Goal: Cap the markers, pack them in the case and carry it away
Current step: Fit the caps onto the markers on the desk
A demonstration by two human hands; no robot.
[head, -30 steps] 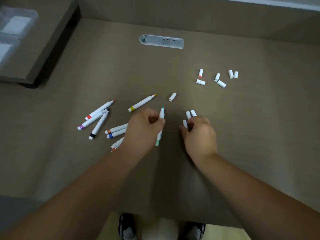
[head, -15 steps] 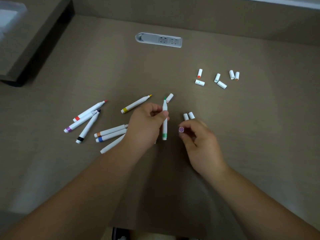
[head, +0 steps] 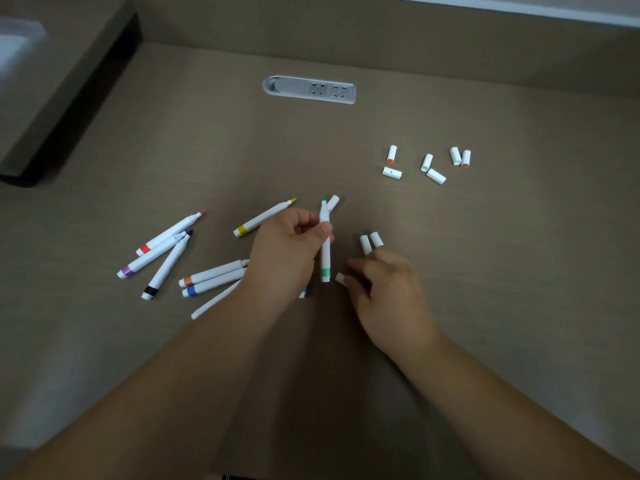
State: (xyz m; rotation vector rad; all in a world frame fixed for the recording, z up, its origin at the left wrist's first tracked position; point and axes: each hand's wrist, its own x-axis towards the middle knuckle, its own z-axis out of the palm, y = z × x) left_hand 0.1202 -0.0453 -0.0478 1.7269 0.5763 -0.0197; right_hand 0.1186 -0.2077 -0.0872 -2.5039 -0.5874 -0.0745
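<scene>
Left hand: grips green marker, long axis near upright, tip pointing away. Right hand: pinches white cap, just beside marker base, below tip. Above desk.

From where I stand, no word, brand, number or sign can be read anywhere. The white plastic markers with coloured end bands and the small white plastic caps carry only colour, and the grey oval socket strip bears no legible marking.
</scene>
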